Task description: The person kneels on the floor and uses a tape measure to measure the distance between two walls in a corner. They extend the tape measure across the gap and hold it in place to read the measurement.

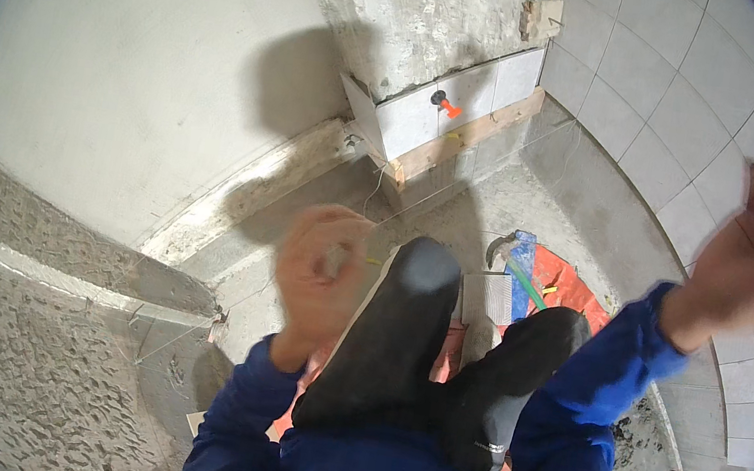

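The tile strip (470,90) on the pillar is taken as the landmark. To its far left, a plain pale wall (130,75) is located. Below and left of the strip, the left hand (324,271) is held raised, with its fingers curled; nothing is seen gripped, but because of blur it cannot be told whether the grip is empty. On the strip itself, a black-and-orange knob (447,104) is seated; along its lower edge, a wooden batten (488,131) is set.

Below and right of the strip, a green-handled hammer (525,282) is laid beside a blue packet (522,249), on an orange sheet (573,278). Its long axis is directed from the head, at upper left, down to the right. In this view the hammer is placed between the two hands, slightly nearer the left; that side is obstructed by the left knee (426,266), and the handle end is bordered by the right knee (560,338). A pale ribbed plate (487,294) is positioned between the knees.

Far right of the strip, the right hand (750,254) is raised before the tiled wall (640,113). Its grip cannot be determined, the fingers being blurred.
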`<act>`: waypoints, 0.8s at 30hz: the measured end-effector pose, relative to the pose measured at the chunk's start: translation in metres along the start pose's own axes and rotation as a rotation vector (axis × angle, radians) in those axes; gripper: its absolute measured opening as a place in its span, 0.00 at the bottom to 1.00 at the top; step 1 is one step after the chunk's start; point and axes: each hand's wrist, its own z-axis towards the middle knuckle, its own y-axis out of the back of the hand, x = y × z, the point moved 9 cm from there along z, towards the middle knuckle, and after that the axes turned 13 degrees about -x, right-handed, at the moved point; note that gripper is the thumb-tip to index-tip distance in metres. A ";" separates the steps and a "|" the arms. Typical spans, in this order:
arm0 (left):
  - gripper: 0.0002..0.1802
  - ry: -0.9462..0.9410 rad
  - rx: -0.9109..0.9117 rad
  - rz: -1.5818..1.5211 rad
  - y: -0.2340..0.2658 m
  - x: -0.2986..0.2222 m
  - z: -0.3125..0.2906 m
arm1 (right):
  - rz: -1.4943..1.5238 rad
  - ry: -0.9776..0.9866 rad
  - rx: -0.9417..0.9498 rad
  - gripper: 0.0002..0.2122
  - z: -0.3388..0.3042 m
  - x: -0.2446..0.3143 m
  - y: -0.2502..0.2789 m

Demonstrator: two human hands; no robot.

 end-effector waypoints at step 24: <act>0.11 0.087 0.312 0.078 -0.267 -0.056 0.011 | -0.984 -0.845 0.147 0.11 -0.113 -0.315 0.243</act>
